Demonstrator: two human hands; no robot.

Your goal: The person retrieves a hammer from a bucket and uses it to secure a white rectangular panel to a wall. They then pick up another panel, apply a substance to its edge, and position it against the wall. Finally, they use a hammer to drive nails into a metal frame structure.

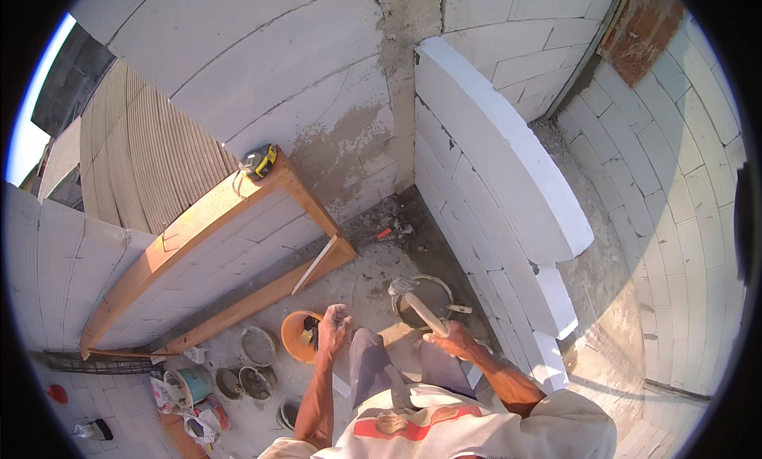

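My right hand (451, 340) is closed round the wooden handle of a mallet (426, 314) with a pale grey, mortar-crusted head. The mallet head is over the near rim area of a round grey tub (450, 291) on the floor. My left hand (335, 329) is raised in front of my left knee with its fingers curled; whether anything is inside them is hidden. Just left of that hand stands an orange bucket (292, 337) with dark items in it. To the right rises a low wall of white blocks (484, 141), stepped at its near end.
A wooden frame (178, 229) leans at the left, with a yellow-black tape measure (259, 163) on its upper corner. A white strip (315, 264) lies across its lower corner. Several buckets (259, 346) stand at lower left. A red-handled tool (384, 233) lies by the back wall.
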